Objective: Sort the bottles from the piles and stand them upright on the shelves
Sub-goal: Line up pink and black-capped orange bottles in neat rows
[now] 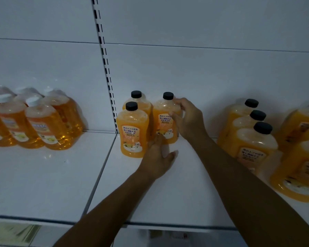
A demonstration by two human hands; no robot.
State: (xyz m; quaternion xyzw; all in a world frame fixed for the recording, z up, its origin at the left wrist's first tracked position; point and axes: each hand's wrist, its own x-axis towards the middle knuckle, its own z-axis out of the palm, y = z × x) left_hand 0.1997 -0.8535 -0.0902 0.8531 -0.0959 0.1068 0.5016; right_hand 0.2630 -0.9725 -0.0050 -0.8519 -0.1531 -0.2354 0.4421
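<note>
At centre frame, the right hand (pixel 187 120) has its fingers (pixel 176 117) curled on the shoulder of an upright black-capped orange bottle (pixel 165 120) on the white shelf (pixel 168 184). The left hand (pixel 159 157) rests by its base, fingers loosely spread. Two more bottles (pixel 133 131) stand just left.

The front black-capped bottle (pixel 133 130) on the shelf (pixel 168 184) carries a label whose dark blue Japanese print reads 床のドアや窓を強く掃除する, with smaller lines beneath it too fine to make out. The bottle beside it (pixel 163 122), partly covered by the right hand (pixel 188 120), bears the same label with the same heading. The labels on the black-capped bottles at the right (pixel 253 154) show similar characters but are blurred, and those on the white-capped bottles at the left (pixel 41 125) cannot be read.
</note>
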